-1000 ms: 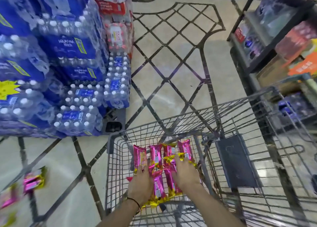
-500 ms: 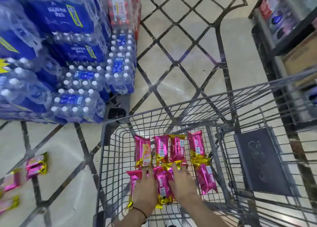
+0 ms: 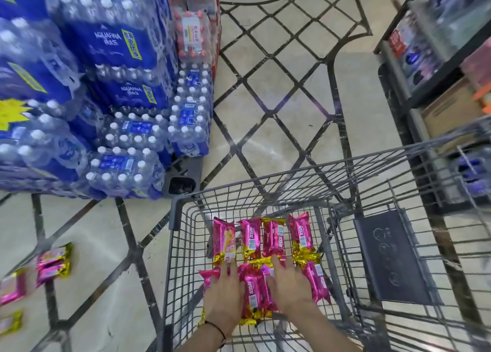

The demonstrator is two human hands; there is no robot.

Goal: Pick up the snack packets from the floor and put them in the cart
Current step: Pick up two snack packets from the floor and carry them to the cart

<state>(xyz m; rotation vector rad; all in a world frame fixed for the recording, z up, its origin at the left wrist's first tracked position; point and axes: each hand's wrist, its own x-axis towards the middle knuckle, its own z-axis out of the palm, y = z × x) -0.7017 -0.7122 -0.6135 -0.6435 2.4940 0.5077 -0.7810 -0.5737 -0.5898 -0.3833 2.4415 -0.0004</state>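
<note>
As rows fill the cart (image 3: pixel 174 213) bottom, left hand (image 3: pixel 224 296) and right hand (image 3: pixel 291 288) lie flat on snack packets (image 3: pixel 251 236), fingers straight, slightly apart, probably tidying them. Floor packets (image 3: pixel 54 261) lie left of cart.

The one head-worn camera is looking forward and steeply down from just above the cart (image 3: pixel 174 213), sitting close over the left hand (image 3: pixel 224 298) and right hand (image 3: pixel 292 290) inside it. Its wide angle is also catching the floor (image 3: pixel 279 128), water packs (image 3: pixel 119 46) at left and shelving (image 3: pixel 435 67) at right.

left hand (image 3: pixel 223 296) flat on snack packets (image 3: pixel 251 236) | right hand (image 3: pixel 289 285) likewise | inside cart (image 3: pixel 174 213)
</note>
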